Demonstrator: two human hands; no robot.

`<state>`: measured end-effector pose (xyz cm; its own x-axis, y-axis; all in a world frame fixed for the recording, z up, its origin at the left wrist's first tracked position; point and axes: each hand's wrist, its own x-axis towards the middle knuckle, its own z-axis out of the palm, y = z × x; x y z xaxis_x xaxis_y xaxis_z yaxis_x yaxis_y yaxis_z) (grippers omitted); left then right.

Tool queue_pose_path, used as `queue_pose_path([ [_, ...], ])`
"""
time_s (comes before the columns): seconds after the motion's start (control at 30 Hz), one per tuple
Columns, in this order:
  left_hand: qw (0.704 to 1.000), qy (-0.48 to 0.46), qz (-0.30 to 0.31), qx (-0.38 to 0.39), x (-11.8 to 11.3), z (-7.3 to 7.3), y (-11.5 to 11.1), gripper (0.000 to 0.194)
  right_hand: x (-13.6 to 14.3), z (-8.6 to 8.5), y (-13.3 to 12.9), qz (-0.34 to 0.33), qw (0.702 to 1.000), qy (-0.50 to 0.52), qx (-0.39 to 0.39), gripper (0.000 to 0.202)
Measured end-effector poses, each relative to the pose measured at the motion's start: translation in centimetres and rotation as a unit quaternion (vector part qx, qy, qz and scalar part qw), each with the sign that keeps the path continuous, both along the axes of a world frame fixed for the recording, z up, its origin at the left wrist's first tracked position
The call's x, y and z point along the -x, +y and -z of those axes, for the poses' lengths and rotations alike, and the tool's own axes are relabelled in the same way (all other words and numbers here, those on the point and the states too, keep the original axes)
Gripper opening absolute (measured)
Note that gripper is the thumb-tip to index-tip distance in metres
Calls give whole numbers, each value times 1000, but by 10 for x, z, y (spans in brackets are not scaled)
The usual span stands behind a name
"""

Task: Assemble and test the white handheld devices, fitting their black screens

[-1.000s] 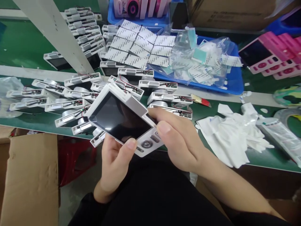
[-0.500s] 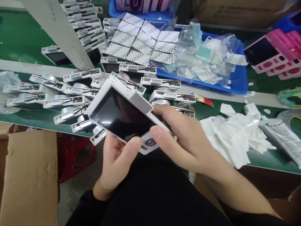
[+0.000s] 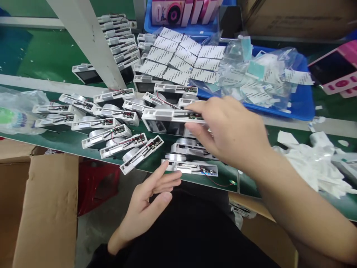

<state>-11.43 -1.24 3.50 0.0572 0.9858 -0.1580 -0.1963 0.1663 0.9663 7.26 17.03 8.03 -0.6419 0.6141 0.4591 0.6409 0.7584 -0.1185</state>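
A white toy camera body (image 3: 167,116) with a dark screen is pinched at its right end between thumb and fingers of my right hand (image 3: 231,130). Its side is uncovered, showing a circuit board and wires. My left hand (image 3: 152,201) holds nothing; its fingers are stretched and apart, close to another white camera body (image 3: 192,168) at the bench's front edge. That one has a silver round lens part and a thin red wire trailing to the right. Several more such bodies (image 3: 111,136) stand on the green bench to the left. Part of the held one lies behind my right fingers.
A blue tray (image 3: 304,108) carries white printed sticker sheets (image 3: 181,59) and plastic scraps. Crumpled white paper (image 3: 301,163) lies at right, below pink cameras (image 3: 333,69). A slanted white post (image 3: 86,41) rises at left. Cardboard box (image 3: 50,201) and red stool (image 3: 96,186) stand below.
The camera body has gone from both hands above my lap to my right hand over the bench, turned onto its edge. My left hand has let go and opened.
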Motion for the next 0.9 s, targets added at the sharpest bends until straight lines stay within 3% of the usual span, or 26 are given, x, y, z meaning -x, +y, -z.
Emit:
queue_pose_path([
  [0.1,999,25,-34,9,6,3,-4,42,11,5,0,-27,998,-55,-26,41],
  [0.23,996,51,-71,31,9,8,-6,36,22,10,2,-39,992,-117,9,31],
  [0.47,992,76,-90,35,5,9,2,28,31,9,5,-33,982,-140,123,21],
  [0.67,982,116,-127,81,-1,8,2,29,24,2,0,-5,982,-126,141,27],
  [0.77,972,165,-148,81,-4,10,1,43,2,4,-15,-13,991,-49,127,31],
  [0.9,949,279,-140,49,-6,22,10,88,-53,21,-47,-25,978,188,87,24],
])
